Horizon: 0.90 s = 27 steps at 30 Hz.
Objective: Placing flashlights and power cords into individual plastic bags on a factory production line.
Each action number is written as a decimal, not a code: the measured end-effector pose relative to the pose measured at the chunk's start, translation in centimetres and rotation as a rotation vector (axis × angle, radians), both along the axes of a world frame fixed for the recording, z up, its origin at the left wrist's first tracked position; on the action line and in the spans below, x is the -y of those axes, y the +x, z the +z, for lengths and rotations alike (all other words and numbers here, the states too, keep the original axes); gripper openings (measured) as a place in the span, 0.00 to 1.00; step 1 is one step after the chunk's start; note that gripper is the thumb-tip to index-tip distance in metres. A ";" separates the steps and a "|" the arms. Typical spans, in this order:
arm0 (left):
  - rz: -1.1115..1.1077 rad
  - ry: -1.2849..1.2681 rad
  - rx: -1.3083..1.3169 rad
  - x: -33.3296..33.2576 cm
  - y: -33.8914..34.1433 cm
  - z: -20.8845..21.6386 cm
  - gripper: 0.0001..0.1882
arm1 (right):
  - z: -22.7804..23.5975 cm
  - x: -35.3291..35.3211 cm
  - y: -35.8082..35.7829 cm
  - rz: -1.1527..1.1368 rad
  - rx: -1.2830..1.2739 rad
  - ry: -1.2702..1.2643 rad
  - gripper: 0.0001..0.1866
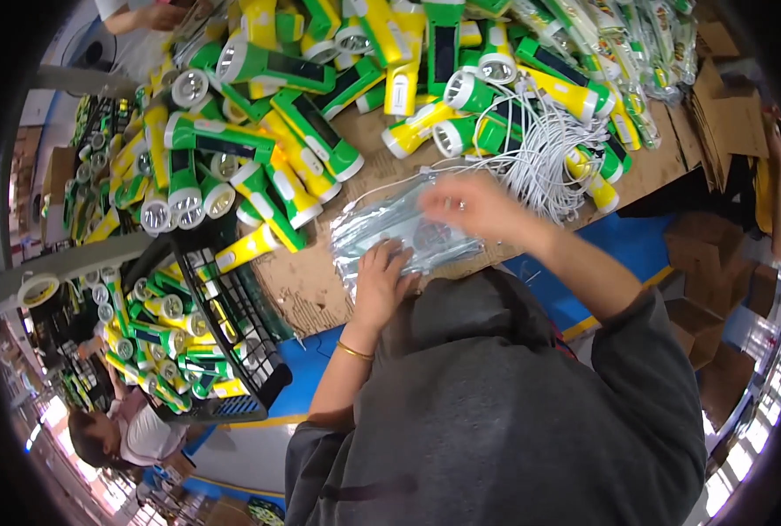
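A stack of clear plastic bags [355, 241] lies at the table's near edge. My left hand [380, 279] rests flat on it, fingers spread. Over the bags' far side, my right hand [471, 207] is curled and slightly blurred, fingertips drawn together; what is in them, if anything, is hidden. A bundle of thin white cables [544, 167] lies just beyond that hand, and one strand runs left behind it. Green-and-yellow flashlights [316, 131] are heaped across the table beyond my hands.
A black crate [272, 386] full of flashlights stands left of the cardboard-covered table [307, 302]. Bagged flashlights [618, 53] lie at the far right. Cardboard boxes [706, 254] sit on the right. A roll of tape [38, 290] hangs at left. Other people [145, 430] are nearby.
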<state>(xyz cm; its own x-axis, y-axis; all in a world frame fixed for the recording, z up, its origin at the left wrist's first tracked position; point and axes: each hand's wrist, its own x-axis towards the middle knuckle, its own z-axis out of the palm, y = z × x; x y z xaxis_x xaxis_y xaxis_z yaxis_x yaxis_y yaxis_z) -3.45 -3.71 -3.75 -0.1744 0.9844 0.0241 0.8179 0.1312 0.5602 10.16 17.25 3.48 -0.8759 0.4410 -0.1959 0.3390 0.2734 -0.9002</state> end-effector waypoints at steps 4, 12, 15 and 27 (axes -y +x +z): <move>0.095 0.030 0.333 -0.7 -1.0 -0.8 0.06 | -7.5 4.2 1.7 0.321 0.069 0.523 0.09; 0.072 0.047 0.316 0.1 -0.6 -0.3 0.04 | -8.4 5.8 -0.3 0.489 -0.046 0.644 0.04; 0.105 0.060 0.278 0.1 -1.1 0.4 0.04 | -7.8 2.5 1.5 0.360 -0.070 0.879 0.04; 0.143 0.035 0.611 -5.2 1.9 4.1 0.12 | -2.2 4.3 1.6 -0.157 -0.267 0.348 0.04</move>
<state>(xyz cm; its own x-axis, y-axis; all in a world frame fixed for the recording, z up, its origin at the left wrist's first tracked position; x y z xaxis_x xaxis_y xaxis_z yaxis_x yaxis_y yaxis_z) -1.52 1.52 0.39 -0.2971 0.9506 -0.0902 0.3240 0.1892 0.9269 11.74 12.99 1.33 -0.7927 0.5722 0.2102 0.1695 0.5382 -0.8256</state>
